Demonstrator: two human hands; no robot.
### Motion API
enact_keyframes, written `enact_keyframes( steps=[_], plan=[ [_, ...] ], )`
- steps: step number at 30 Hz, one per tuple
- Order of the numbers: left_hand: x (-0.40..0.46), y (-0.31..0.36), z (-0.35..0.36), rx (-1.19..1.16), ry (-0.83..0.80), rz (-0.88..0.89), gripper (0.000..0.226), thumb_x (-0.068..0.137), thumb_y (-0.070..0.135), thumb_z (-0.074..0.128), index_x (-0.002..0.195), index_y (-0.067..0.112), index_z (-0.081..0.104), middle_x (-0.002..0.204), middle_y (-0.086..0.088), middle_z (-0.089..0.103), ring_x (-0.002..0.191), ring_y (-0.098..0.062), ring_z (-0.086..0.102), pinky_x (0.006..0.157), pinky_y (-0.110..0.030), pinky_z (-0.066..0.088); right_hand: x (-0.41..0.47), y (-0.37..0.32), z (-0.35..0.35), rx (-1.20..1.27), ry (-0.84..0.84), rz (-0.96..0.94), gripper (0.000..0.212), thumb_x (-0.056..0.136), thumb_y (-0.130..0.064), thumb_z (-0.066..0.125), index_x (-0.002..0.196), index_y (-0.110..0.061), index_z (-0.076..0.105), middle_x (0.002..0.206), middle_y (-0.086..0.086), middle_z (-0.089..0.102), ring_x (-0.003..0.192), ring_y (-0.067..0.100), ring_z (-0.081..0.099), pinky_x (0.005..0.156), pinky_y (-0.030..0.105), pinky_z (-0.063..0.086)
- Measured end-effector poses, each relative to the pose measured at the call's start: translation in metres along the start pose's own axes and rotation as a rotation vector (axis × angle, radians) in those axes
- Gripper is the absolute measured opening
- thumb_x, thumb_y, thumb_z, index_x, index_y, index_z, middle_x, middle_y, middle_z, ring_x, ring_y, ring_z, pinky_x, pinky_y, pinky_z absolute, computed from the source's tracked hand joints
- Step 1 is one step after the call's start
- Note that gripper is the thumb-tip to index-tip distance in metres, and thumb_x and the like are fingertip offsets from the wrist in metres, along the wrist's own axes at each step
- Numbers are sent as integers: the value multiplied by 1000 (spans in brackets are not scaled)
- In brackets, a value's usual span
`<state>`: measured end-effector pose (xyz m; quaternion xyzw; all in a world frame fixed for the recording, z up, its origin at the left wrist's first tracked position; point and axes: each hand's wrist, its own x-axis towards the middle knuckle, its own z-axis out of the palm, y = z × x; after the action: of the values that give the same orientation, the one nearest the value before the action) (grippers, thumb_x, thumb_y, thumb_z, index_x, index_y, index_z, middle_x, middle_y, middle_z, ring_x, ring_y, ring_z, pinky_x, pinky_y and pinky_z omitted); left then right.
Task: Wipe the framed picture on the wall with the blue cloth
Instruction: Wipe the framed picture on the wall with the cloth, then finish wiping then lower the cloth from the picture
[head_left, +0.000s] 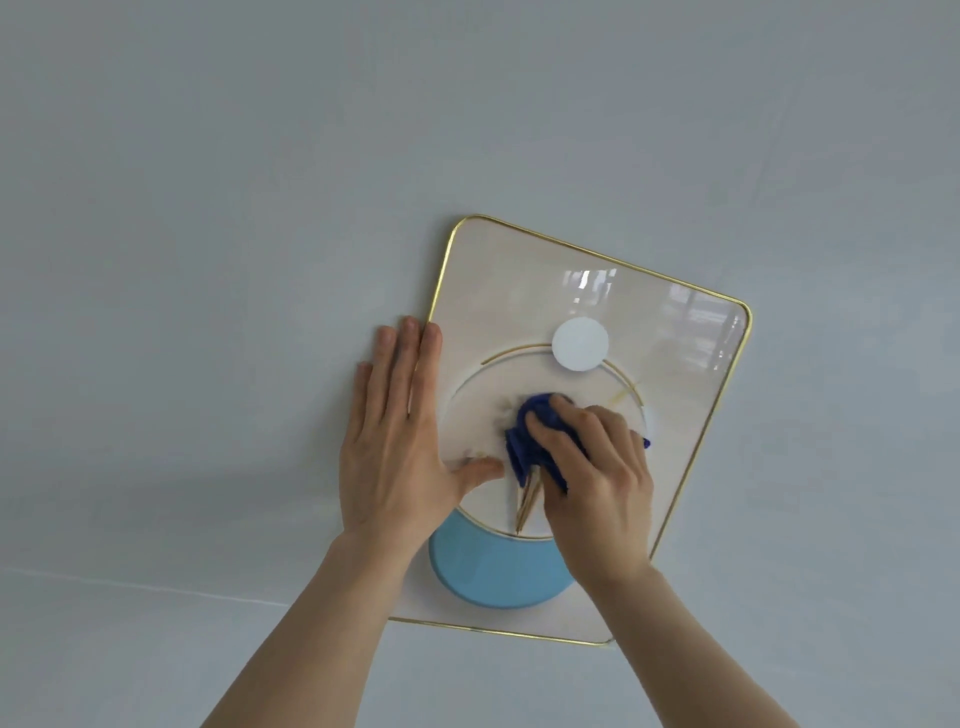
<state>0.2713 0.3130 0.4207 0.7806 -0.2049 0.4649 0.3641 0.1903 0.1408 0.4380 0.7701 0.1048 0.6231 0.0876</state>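
Note:
The framed picture (675, 353) hangs tilted on the wall, cream with a thin gold rim, a white disc, gold arcs and a light blue crescent at its bottom. My right hand (597, 478) presses the bunched dark blue cloth (524, 441) against the picture's middle, and most of the cloth is hidden under the fingers. My left hand (395, 441) lies flat with fingers together over the picture's left edge, its thumb resting on the glass just left of the cloth.
A plain pale grey wall (208, 208) surrounds the picture on all sides. A faint line (130, 584) runs across the wall at lower left. Window reflections show on the glass at the picture's upper right.

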Motion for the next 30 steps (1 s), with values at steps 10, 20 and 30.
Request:
enact_keyframes(
  steps=[10,20,30],
  plan=[
    [-10,17,-26,-32,-114,-48,147,54,53,96,164,21,4,174,-13,8,160,-32,13,128,-50,20,-24,-13,-54,-6,-634,185,27,75,-12,79,92,-32,75,93,-11,72,85,23,61,65,28,46],
    [-93,53,-41,-249,-431,-70,40,94,46,62,133,41,54,126,22,67,119,-9,63,94,-36,52,-102,0,-115,448,-1054,1055,46,60,-42,88,83,-23,54,83,-7,67,70,11,64,58,23,47],
    [-195,120,-2,-551,-1248,-135,45,82,31,81,119,51,64,112,28,73,102,8,67,85,-15,51,-188,33,-179,814,-981,1574,31,78,-21,85,100,-9,68,95,15,80,76,21,76,70,34,62]
  ],
)
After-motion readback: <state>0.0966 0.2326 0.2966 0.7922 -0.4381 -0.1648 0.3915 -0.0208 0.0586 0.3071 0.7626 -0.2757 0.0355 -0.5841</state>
